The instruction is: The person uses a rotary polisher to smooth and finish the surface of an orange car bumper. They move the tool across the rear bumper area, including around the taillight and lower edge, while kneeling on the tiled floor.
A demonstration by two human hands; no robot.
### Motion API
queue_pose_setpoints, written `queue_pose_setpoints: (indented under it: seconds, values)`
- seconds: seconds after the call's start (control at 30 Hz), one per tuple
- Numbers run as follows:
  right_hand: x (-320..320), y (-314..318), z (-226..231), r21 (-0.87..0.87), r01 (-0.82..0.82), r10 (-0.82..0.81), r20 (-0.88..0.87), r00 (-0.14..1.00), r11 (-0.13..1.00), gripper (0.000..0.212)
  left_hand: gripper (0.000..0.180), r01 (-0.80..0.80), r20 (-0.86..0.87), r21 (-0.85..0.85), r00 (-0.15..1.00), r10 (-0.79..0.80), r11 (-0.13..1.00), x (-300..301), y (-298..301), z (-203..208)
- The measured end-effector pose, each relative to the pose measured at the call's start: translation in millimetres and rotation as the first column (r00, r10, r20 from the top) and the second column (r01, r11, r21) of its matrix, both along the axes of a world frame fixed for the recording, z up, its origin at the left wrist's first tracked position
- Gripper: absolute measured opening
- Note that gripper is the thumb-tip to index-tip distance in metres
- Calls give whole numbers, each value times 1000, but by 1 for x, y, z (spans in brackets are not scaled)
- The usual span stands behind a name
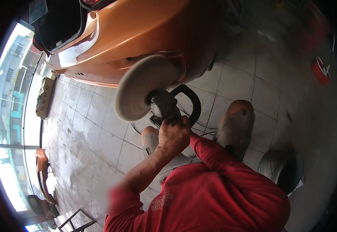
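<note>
The left hand (174,136) has its fingers clenched around the polisher (163,105), apparently to steady it; the right hand (186,121) is largely hidden, grip indeterminable. The polisher is before the orange car (137,31), pad (139,85) turned bodyward; contact unconfirmed.

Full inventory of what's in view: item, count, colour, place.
car: 1, orange, top
polisher: 1, grey and black, centre
round pad: 1, off-white, on polisher; car contact unclear
loop handle: 1, black, on polisher
cable: at least 1, black, between knees
box: 1, brown, left
curved part: 1, orange, lower left
frame: 1, dark, bottom left
red container: 1, red, right
round container: 1, grey-green, lower right
floor tiles: many, pale, throughout
knees: 2, below polisher
shirt: 1, red, bottom centre
left hand: 1, bare, gripping polisher
right hand: mostly hidden
</note>
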State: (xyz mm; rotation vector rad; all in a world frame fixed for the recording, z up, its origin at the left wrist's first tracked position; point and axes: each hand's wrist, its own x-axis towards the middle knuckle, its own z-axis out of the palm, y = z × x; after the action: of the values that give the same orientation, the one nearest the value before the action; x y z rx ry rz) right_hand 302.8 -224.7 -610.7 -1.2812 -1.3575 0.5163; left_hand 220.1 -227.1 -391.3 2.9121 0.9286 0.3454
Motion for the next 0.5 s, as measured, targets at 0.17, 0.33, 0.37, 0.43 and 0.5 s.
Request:
queue_pose_setpoints:
  seconds: [0.17,0.33,0.37,0.43,0.5]
  values:
    - [6,-12,-4,-5,58,-58,6,998,998,55,16,16,7,35,1000,-16,999,6,4,-6]
    - [16,-15,-7,-12,79,-79,8,997,997,56,19,46,-32,104,999,-43,993,18,1,-12]
    - [17,-14,-7,-10,80,-79,7,997,997,56,19,52,-19,114,999,-50,992,18,1,-16]
    - [16,-11,-7,-10,76,-76,5,997,997,57,20,36,-40,62,999,-34,997,13,3,-21]
    - [19,-11,-8,-12,82,-82,10,997,997,57,21,37,-75,37,997,-34,999,15,1,-25]
